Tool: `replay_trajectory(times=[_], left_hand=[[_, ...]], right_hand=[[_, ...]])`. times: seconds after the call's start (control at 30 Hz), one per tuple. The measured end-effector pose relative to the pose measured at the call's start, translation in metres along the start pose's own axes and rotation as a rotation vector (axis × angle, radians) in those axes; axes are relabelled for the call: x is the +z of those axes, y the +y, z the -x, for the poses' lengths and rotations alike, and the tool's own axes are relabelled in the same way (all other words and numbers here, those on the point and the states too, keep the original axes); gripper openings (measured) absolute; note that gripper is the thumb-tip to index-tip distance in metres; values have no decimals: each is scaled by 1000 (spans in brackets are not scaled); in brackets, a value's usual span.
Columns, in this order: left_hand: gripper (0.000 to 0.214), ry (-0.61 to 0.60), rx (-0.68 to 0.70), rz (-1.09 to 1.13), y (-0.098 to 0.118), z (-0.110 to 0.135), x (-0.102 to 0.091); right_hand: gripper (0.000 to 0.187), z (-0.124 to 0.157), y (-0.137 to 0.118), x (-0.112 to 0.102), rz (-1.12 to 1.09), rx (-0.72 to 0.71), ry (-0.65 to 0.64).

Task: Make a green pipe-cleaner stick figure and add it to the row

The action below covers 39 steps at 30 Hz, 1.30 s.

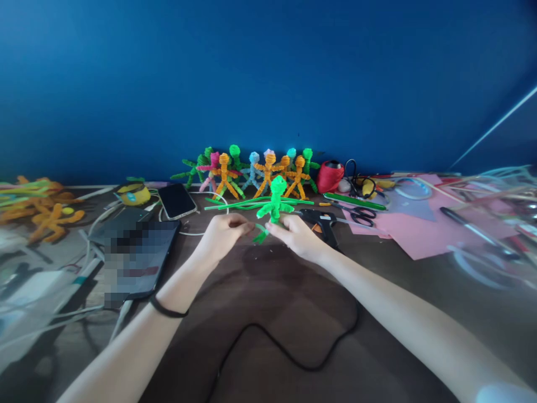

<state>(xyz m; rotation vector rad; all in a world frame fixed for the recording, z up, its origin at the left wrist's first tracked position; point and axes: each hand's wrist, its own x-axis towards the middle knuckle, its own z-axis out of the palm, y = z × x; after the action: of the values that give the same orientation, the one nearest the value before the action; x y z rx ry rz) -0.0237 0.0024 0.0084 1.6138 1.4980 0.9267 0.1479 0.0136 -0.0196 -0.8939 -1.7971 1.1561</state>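
A: What is seen at the far left of the table?

B: A heap of orange pipe-cleaner shapes is laid there, smeared by the lens. To its right a yellow round object is set down. A phone comes next, and a larger dark screen is laid nearer the front edge.

A: How is the left hand closed?

B: A pinch is made. Thumb and fingertips are pressed together on a loose green strand at the foot of the green pipe-cleaner figure. A black band is worn on that wrist.

A: Where is the figure found?

B: It is held upright between the two hands, at mid-table. Just behind it, loose green pipe cleaners are laid flat. Behind those, a row of finished figures is stood against the blue wall.

A: And the right hand?

B: Its fingers are curled shut on the figure's lower part from the right. The leg seems to be what is gripped, though the contact is covered by the fingers.

A: What is placed further right?

B: A black glue gun is laid just behind that hand, and a black cable is looped across the front of the table. Beyond the gun a red ball of yarn is set by the wall. Scissors are laid near it, and sheets of pink paper are spread out further right.
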Motion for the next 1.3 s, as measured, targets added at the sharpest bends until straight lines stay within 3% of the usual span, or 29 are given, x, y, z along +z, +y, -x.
replay_trajectory(times=[0.1,0.27,0.53,0.73,0.87,1.07,1.3], left_hand=[[14,3,5,37,8,4,0],[14,-107,-24,107,21,16,6],[17,-189,-70,186,15,24,28],[21,-151,-204,313,13,28,41],[22,-126,-172,298,13,28,41],[20,-62,100,-30,12,30,38],[28,109,351,-787,-1,36,45]], right_hand=[[26,-2,4,-2,138,-26,86],[33,-5,8,-4,178,3,211],[35,-2,9,-1,-158,61,209],[35,0,-4,6,-472,158,175],[35,0,-6,7,-493,186,187],[33,-1,5,5,-160,65,299],[36,0,-4,10,-574,179,210]])
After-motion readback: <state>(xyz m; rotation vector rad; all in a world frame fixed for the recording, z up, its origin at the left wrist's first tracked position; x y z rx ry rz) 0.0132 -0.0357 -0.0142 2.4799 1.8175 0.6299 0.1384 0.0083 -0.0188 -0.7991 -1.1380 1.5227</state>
